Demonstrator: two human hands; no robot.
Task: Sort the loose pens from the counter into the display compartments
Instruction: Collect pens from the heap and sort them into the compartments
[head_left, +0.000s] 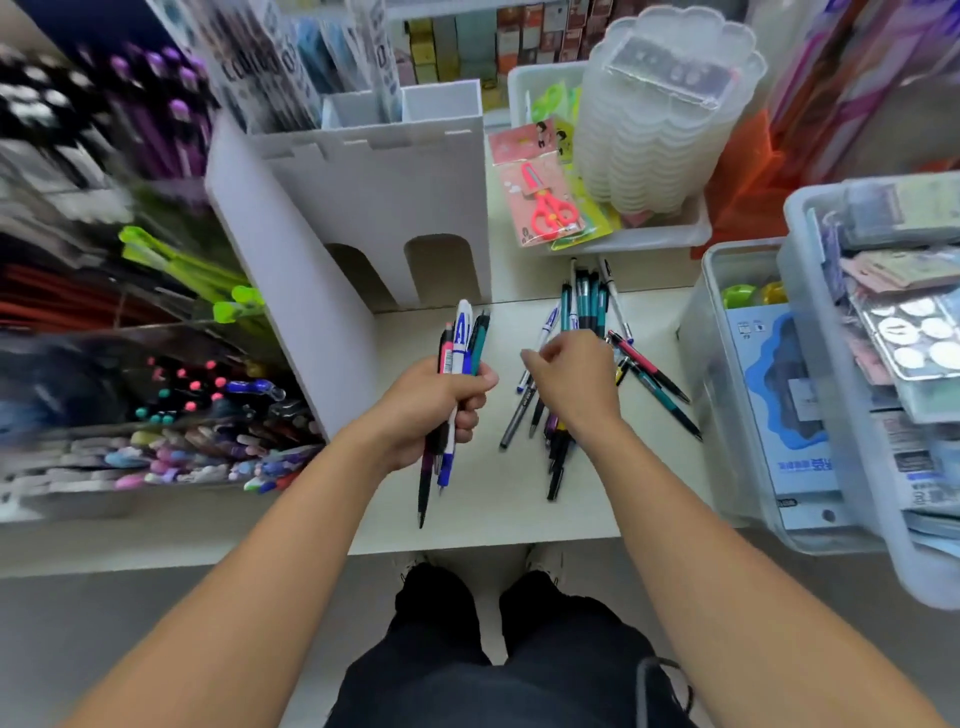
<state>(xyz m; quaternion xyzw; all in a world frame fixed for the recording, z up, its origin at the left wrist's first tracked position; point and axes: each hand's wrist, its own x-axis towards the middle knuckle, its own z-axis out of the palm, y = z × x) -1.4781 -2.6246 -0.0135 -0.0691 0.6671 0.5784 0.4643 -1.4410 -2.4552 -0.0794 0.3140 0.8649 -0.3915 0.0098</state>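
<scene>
Your left hand (434, 410) is closed round a bundle of pens (457, 364), held nearly upright above the middle of the surface (493, 514); their caps rise above your fist and their tips hang below it. One white pen with blue lettering stands tallest in the bundle.

Your right hand (576, 382) hovers over the loose pens (582, 312) with its fingers curled and thumb and forefinger drawn together; you cannot tell from this view whether they pinch a pen or nothing. The loose pens lie scattered toward the right side of the surface, some teal ones lined up toward the far edge, darker ones fanned out near your wrist.

At the left edge sits the display (171, 415), its compartments packed with coloured pens, though motion blur smears the detail. A white divider stand (363, 208) rises at the far left. Packaged red scissors (545, 202) lean from a white tray (660, 236) at the far edge. Clear plastic bins (737, 415) line the right edge.
</scene>
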